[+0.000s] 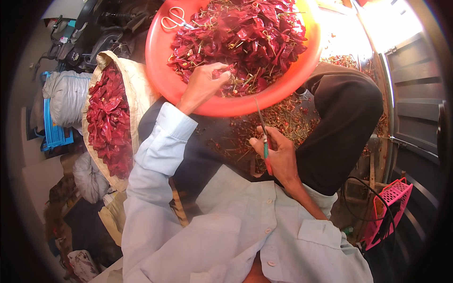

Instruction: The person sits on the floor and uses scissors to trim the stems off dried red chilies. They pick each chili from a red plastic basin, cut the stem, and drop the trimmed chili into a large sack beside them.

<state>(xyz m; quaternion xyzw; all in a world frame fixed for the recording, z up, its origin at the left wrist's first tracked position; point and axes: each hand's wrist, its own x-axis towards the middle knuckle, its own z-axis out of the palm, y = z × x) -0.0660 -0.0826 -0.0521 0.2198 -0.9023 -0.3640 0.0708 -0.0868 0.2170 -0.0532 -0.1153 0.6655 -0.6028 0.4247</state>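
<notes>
Dried red chili peppers with stems are heaped in a large orange-red plastic basin before me. My left hand is over the basin's near part, its fingertips pinched on a small piece of red chili. In my right hand, just outside the near rim, is a pair of scissors with red and green on the handles. Their blades point up towards the rim and look closed. White-handled scissors lie inside the basin at its left wall.
A cream sack of red chilies stands at my left, near a tied white bag and a blue plastic item. Cut stems litter the floor below the basin. A pink perforated plastic item and a black cable are at right.
</notes>
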